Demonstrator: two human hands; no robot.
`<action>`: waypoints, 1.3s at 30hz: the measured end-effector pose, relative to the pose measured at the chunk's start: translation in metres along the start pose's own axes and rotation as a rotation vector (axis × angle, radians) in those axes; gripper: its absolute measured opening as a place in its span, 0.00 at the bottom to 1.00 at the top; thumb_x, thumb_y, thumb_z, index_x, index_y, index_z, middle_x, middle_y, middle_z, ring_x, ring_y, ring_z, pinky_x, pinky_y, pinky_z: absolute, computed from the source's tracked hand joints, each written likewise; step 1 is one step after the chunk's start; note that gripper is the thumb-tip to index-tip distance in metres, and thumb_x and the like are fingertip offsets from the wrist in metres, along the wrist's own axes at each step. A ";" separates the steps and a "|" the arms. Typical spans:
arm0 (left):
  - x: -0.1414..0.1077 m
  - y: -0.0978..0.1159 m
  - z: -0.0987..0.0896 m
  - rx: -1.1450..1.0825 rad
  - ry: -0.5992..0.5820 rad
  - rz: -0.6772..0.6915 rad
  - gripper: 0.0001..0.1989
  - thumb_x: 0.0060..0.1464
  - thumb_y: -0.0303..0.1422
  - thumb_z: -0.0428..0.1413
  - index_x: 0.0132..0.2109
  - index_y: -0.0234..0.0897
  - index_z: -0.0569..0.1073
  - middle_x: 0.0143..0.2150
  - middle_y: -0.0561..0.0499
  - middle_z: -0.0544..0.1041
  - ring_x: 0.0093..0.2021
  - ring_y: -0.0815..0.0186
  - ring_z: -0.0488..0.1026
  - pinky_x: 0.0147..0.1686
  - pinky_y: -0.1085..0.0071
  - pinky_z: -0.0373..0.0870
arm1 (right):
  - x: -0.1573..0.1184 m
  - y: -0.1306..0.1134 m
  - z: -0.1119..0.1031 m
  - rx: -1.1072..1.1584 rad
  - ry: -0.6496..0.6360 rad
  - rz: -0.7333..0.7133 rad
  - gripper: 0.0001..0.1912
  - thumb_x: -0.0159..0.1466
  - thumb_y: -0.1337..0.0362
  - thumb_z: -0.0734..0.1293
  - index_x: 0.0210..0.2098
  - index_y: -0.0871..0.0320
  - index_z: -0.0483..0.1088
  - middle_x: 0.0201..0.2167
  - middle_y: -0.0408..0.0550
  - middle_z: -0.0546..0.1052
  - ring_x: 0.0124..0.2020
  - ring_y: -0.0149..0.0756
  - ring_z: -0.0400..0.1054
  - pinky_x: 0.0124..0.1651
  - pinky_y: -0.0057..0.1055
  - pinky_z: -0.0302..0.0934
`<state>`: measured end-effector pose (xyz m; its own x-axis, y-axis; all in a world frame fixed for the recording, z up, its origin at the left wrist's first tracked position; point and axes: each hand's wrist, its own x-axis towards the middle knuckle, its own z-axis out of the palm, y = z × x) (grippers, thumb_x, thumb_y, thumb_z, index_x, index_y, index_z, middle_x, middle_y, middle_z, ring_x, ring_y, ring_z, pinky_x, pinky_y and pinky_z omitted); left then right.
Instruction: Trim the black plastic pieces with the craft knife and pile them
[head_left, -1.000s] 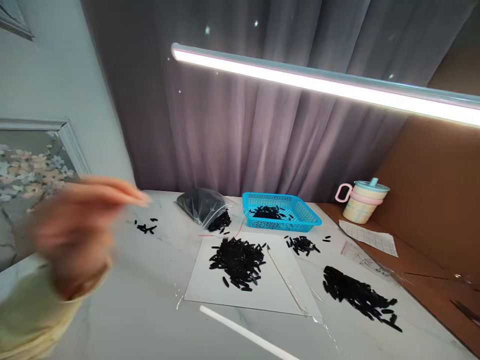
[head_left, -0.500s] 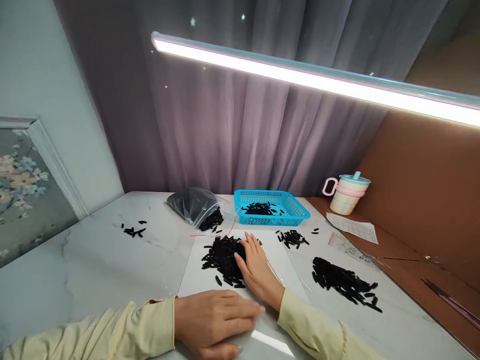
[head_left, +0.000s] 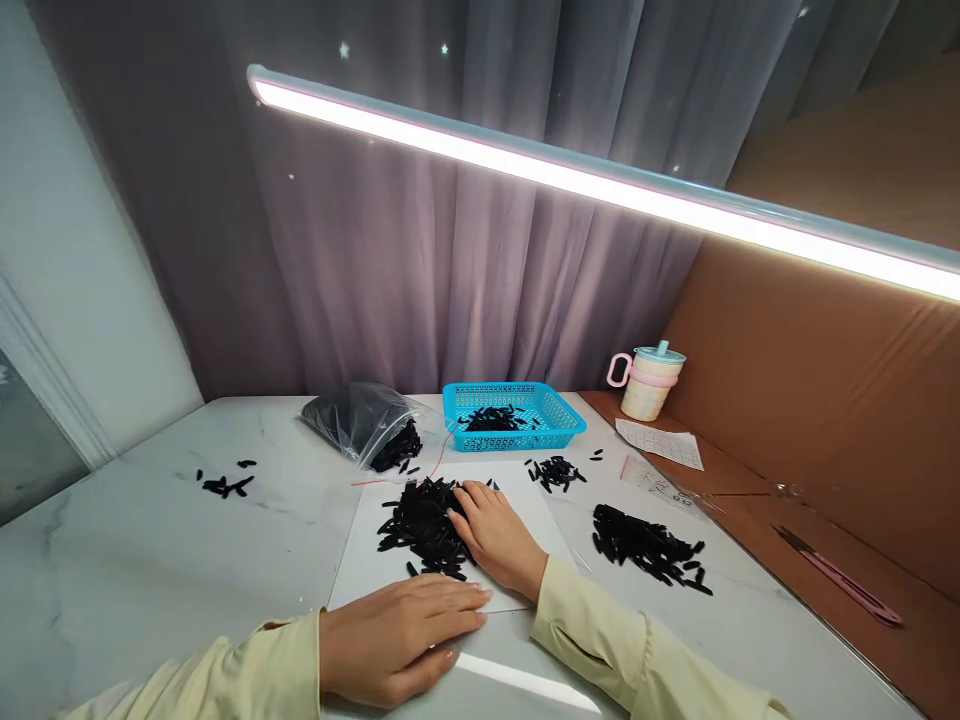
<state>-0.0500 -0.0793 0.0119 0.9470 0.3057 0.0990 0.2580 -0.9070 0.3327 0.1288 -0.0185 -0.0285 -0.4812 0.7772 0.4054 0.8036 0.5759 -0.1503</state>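
A heap of small, long black pieces [head_left: 424, 525] lies on a white sheet [head_left: 352, 570]; what kind they are I cannot make out. My right hand [head_left: 499, 540] rests at the heap's right side, its fingers stretched out over the edge pieces. Nearer to me, my left hand [head_left: 401, 635] lies low over the front edge of the sheet. Its fingers point right, extended, and nothing shows in them. Whether small pieces are under either palm is hidden.
Behind the sheet stand a clear bag [head_left: 360, 425] of black pieces and a blue basket [head_left: 559, 440] holding more. Other black piles [head_left: 649, 545] lie right and left. At the right are a cup [head_left: 649, 385], a paper slip [head_left: 660, 442] and a slim pink tool [head_left: 847, 585].
The view has swung right, so things appear shifted left. My left hand has moved slightly forward toward the sheet; my right hand stays at the heap's right side.
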 end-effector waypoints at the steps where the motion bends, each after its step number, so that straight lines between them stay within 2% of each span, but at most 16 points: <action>1: 0.000 0.000 0.000 0.004 -0.001 -0.002 0.23 0.56 0.27 0.46 0.59 0.33 0.58 0.61 0.42 0.60 0.61 0.62 0.57 0.60 0.63 0.54 | 0.000 0.000 0.000 -0.005 0.005 -0.001 0.17 0.67 0.62 0.52 0.51 0.62 0.62 0.51 0.57 0.67 0.53 0.44 0.60 0.51 0.43 0.57; 5: 0.000 -0.001 0.000 0.019 -0.011 -0.008 0.23 0.56 0.26 0.46 0.59 0.31 0.59 0.61 0.42 0.61 0.61 0.63 0.56 0.60 0.65 0.53 | -0.001 -0.001 0.001 -0.017 0.024 0.014 0.18 0.67 0.60 0.53 0.52 0.63 0.60 0.49 0.59 0.66 0.49 0.44 0.61 0.48 0.41 0.59; 12: 0.001 -0.003 0.001 0.033 -0.007 0.008 0.22 0.56 0.26 0.45 0.59 0.31 0.59 0.60 0.41 0.62 0.61 0.63 0.57 0.60 0.65 0.54 | 0.003 -0.003 0.002 0.009 -0.037 -0.002 0.14 0.67 0.59 0.54 0.39 0.61 0.64 0.37 0.55 0.70 0.39 0.44 0.63 0.40 0.39 0.57; 16: 0.004 -0.008 0.000 0.052 -0.076 0.043 0.23 0.57 0.28 0.45 0.59 0.29 0.58 0.62 0.39 0.58 0.62 0.59 0.54 0.60 0.61 0.52 | 0.008 0.000 0.003 0.104 -0.075 0.030 0.10 0.66 0.60 0.55 0.36 0.59 0.63 0.32 0.50 0.72 0.31 0.37 0.66 0.31 0.29 0.54; 19: 0.008 -0.008 -0.001 -0.070 -0.045 0.000 0.20 0.58 0.30 0.44 0.57 0.29 0.61 0.63 0.38 0.55 0.64 0.57 0.49 0.61 0.58 0.49 | 0.018 0.005 0.000 0.223 -0.076 0.087 0.08 0.65 0.61 0.58 0.32 0.58 0.63 0.27 0.45 0.71 0.25 0.32 0.64 0.28 0.26 0.50; 22: 0.015 -0.005 -0.002 -0.438 0.114 -0.169 0.18 0.60 0.34 0.41 0.53 0.31 0.65 0.61 0.41 0.59 0.63 0.60 0.51 0.61 0.58 0.50 | 0.033 0.011 -0.009 0.376 -0.035 0.190 0.12 0.65 0.60 0.58 0.27 0.58 0.61 0.21 0.42 0.67 0.23 0.29 0.61 0.27 0.25 0.50; 24: 0.023 -0.003 -0.004 -0.857 0.236 -0.301 0.19 0.60 0.38 0.40 0.49 0.33 0.68 0.57 0.43 0.65 0.59 0.60 0.59 0.59 0.59 0.53 | 0.044 0.014 -0.018 0.486 -0.013 0.269 0.16 0.65 0.58 0.55 0.23 0.58 0.58 0.18 0.40 0.62 0.21 0.28 0.58 0.26 0.24 0.50; 27: 0.037 -0.009 -0.009 -1.661 0.284 -0.528 0.25 0.58 0.44 0.40 0.47 0.26 0.67 0.56 0.36 0.66 0.56 0.57 0.63 0.58 0.63 0.55 | 0.055 0.014 -0.032 0.660 -0.053 0.369 0.18 0.64 0.54 0.52 0.23 0.57 0.56 0.15 0.36 0.55 0.15 0.25 0.51 0.19 0.23 0.47; 29: 0.046 -0.016 -0.011 -2.021 0.265 -0.636 0.30 0.57 0.45 0.41 0.51 0.19 0.63 0.58 0.31 0.61 0.56 0.54 0.63 0.56 0.64 0.57 | 0.057 0.010 -0.038 0.753 -0.082 0.407 0.17 0.63 0.53 0.51 0.25 0.57 0.56 0.15 0.35 0.54 0.13 0.24 0.48 0.15 0.23 0.45; 30: 0.050 -0.019 -0.011 -2.142 0.274 -0.648 0.31 0.57 0.45 0.40 0.53 0.16 0.60 0.58 0.30 0.60 0.55 0.53 0.64 0.56 0.63 0.57 | 0.057 0.007 -0.039 0.785 -0.083 0.420 0.16 0.63 0.54 0.51 0.25 0.57 0.55 0.15 0.35 0.54 0.12 0.24 0.47 0.14 0.23 0.45; 33: 0.062 -0.029 -0.013 -2.325 0.365 -0.632 0.33 0.56 0.44 0.41 0.56 0.14 0.55 0.56 0.28 0.62 0.54 0.50 0.65 0.53 0.59 0.59 | 0.053 -0.006 -0.038 0.819 -0.018 0.444 0.15 0.63 0.55 0.49 0.24 0.57 0.53 0.15 0.35 0.53 0.12 0.24 0.46 0.14 0.23 0.45; 35: 0.068 -0.033 -0.015 -2.397 0.399 -0.648 0.32 0.56 0.44 0.41 0.55 0.15 0.55 0.53 0.27 0.65 0.52 0.51 0.67 0.52 0.58 0.59 | 0.049 -0.014 -0.036 0.789 0.057 0.434 0.16 0.63 0.56 0.50 0.24 0.57 0.54 0.15 0.36 0.54 0.13 0.24 0.48 0.16 0.23 0.47; 39: 0.075 -0.036 -0.021 -2.480 0.534 -0.651 0.21 0.54 0.38 0.43 0.50 0.27 0.63 0.47 0.38 0.72 0.48 0.54 0.69 0.50 0.57 0.59 | 0.046 -0.028 -0.035 0.632 0.169 0.315 0.14 0.63 0.59 0.55 0.23 0.58 0.60 0.18 0.40 0.64 0.20 0.27 0.56 0.25 0.25 0.51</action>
<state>0.0072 -0.0175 0.0269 0.7041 0.5882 -0.3979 -0.5356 0.8078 0.2463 0.0961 -0.0078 0.0262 -0.1586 0.9099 0.3834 0.5143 0.4076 -0.7546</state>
